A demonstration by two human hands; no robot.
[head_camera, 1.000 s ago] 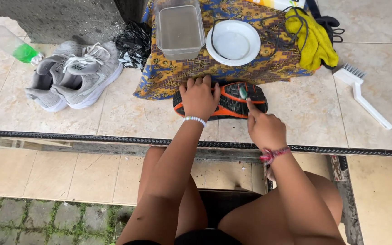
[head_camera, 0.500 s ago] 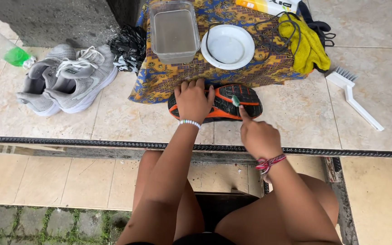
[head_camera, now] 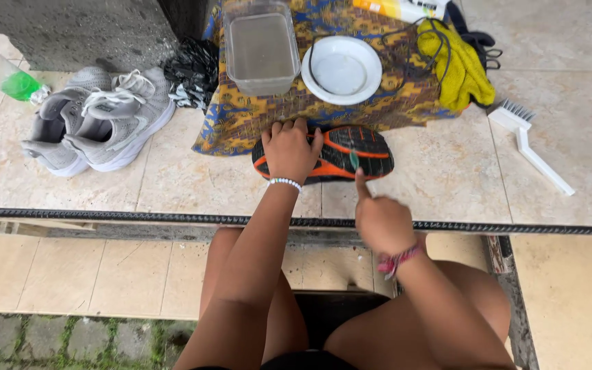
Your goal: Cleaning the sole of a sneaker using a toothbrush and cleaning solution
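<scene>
A black shoe with an orange-edged sole (head_camera: pixel 361 147) lies sole up on the tiled ledge, just below a patterned cloth (head_camera: pixel 248 120). My left hand (head_camera: pixel 290 147) presses flat on the shoe's left end, a beaded bracelet at its wrist. My right hand (head_camera: pixel 380 223) is closed around a thin brush handle, index finger stretched along it. The small greenish brush head (head_camera: pixel 354 161) rests on the sole's middle. The handle is mostly hidden by my fingers.
On the cloth stand a clear water container (head_camera: pixel 262 51) and a white bowl (head_camera: pixel 342 68), with a yellow rag (head_camera: pixel 457 65) beside them. Grey sneakers (head_camera: pixel 97 123) and a bottle (head_camera: pixel 1 75) are left. A white scrub brush (head_camera: pixel 529 140) lies right. A dark ledge edge (head_camera: pixel 104 214) runs across.
My right hand has drawn back toward me along the sole, with the brush still on the shoe. My left hand has stayed on the shoe.
</scene>
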